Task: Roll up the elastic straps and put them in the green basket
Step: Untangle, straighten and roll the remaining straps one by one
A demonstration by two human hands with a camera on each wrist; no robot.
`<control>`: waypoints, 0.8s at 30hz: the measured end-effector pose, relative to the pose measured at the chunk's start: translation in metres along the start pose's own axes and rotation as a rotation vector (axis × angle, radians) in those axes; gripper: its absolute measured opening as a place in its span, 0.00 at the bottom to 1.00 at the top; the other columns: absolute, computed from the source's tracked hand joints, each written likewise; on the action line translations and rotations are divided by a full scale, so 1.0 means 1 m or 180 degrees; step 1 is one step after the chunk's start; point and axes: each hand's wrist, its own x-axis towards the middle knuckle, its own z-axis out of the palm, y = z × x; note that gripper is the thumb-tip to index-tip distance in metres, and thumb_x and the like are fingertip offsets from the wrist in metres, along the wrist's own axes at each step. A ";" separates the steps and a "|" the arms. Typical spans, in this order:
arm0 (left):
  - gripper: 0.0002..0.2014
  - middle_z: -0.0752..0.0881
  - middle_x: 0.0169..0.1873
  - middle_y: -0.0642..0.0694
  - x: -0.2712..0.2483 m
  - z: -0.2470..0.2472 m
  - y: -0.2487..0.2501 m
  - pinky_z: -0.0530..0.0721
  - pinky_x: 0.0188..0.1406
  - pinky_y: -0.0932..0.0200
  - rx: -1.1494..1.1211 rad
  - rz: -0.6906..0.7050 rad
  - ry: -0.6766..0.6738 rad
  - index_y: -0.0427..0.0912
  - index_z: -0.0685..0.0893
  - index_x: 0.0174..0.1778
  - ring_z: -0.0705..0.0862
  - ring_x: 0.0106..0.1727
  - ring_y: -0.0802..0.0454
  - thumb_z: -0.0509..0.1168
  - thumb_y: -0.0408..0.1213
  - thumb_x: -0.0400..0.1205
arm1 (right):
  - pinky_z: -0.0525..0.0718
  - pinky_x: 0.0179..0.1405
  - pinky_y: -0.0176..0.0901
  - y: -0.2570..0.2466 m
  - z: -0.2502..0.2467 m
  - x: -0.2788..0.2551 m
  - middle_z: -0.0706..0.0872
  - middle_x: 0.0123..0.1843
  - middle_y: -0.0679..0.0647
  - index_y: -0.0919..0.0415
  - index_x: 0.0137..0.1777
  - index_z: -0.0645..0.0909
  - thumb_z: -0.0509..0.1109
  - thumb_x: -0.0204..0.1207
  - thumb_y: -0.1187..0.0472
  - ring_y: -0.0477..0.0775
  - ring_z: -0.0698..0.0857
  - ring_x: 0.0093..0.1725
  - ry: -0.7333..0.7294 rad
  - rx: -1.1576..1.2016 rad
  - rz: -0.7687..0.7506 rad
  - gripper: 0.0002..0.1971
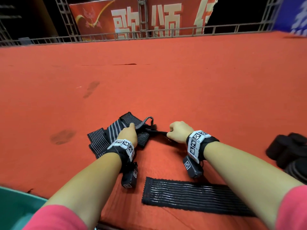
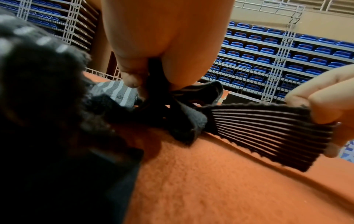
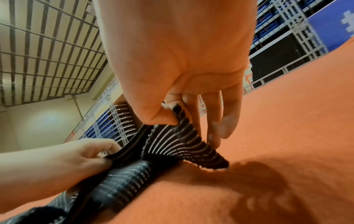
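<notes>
My left hand [image 1: 128, 136] pinches the tangled strap pile [image 1: 106, 135] mid-carpet; my right hand [image 1: 179, 131] grips one strap's free end [image 3: 184, 145]. I should pull gently, keeping it flat. The green basket [image 1: 15, 201] waits at the carpet's near-left corner.

A black strap w/ pale stripes [image 3: 184, 145] is pinched at its end by the right hand [image 3: 184, 63], thumb on top, fingers [image 3: 226, 121] curled behind, approx. centre. At 8 o'clock the strap's other part is gripped by the left hand [image 3: 63, 165]. Orange worktop [image 3: 277, 121] is seen from 3 to 6 o'clock, w/ a shadow beneath.
</notes>
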 end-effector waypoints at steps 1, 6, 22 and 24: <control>0.13 0.83 0.47 0.37 0.000 -0.001 -0.001 0.82 0.39 0.44 -0.0008 -0.0036 -0.0008 0.39 0.70 0.59 0.83 0.46 0.37 0.58 0.27 0.80 | 0.75 0.37 0.43 0.006 -0.004 -0.003 0.84 0.41 0.55 0.58 0.39 0.80 0.68 0.71 0.51 0.63 0.84 0.46 0.0030 0.0027 0.0061 0.10; 0.15 0.84 0.48 0.35 -0.005 -0.003 -0.005 0.81 0.38 0.45 -0.0036 -0.0132 -0.0055 0.37 0.70 0.63 0.84 0.45 0.37 0.59 0.27 0.80 | 0.69 0.28 0.41 0.038 -0.029 -0.025 0.82 0.34 0.56 0.60 0.31 0.75 0.64 0.68 0.57 0.63 0.82 0.39 0.0129 0.0233 0.0414 0.09; 0.20 0.77 0.67 0.45 -0.025 0.006 0.078 0.73 0.66 0.40 0.0302 0.0766 0.0206 0.52 0.75 0.69 0.72 0.71 0.41 0.64 0.40 0.80 | 0.79 0.38 0.46 0.081 -0.045 -0.070 0.84 0.35 0.50 0.53 0.33 0.74 0.69 0.65 0.67 0.56 0.81 0.39 0.0050 0.0199 -0.0084 0.08; 0.19 0.76 0.68 0.47 -0.026 0.010 0.091 0.72 0.66 0.39 0.0216 0.1092 0.0106 0.54 0.75 0.67 0.70 0.73 0.43 0.63 0.36 0.80 | 0.81 0.41 0.47 0.084 -0.041 -0.069 0.82 0.37 0.47 0.51 0.37 0.76 0.67 0.66 0.70 0.57 0.83 0.42 -0.0077 0.0131 -0.0135 0.10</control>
